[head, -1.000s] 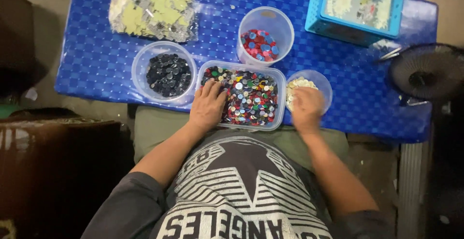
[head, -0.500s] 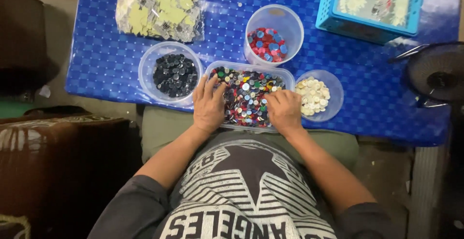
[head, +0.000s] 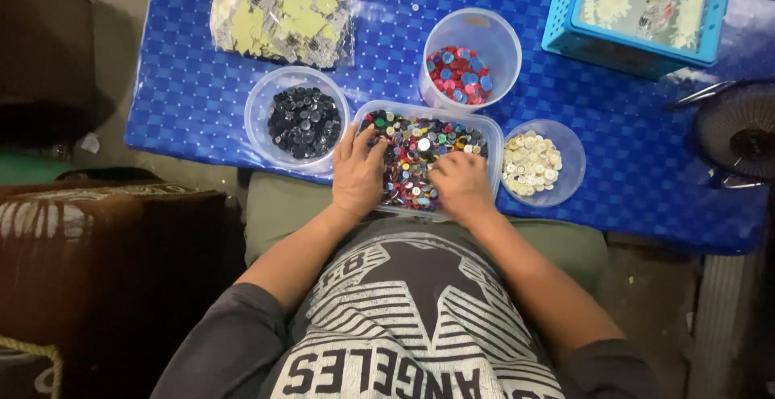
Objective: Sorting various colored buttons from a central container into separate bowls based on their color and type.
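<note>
A clear rectangular tub (head: 491, 137) full of mixed coloured buttons sits at the near edge of a blue table (head: 194, 100). My left hand (head: 357, 171) rests flat on the tub's left side, fingers spread over the buttons. My right hand (head: 458, 183) lies in the tub's middle with fingers curled down into the buttons; whether it pinches one is hidden. Left of the tub stands a round bowl of black buttons (head: 303, 121). To its right is a round bowl of cream buttons (head: 533, 163). Behind it stands a taller clear cup of red and blue buttons (head: 460, 72).
A clear bag of yellow-green pieces (head: 282, 12) lies at the table's back left. A light blue plastic basket (head: 638, 12) stands at the back right. A dark fan (head: 739, 137) sits at the right edge. A brown box (head: 97, 270) stands on the floor to my left.
My right hand left the cream button bowl and moved left into the mixed tub. My left hand stayed on the tub's left side.
</note>
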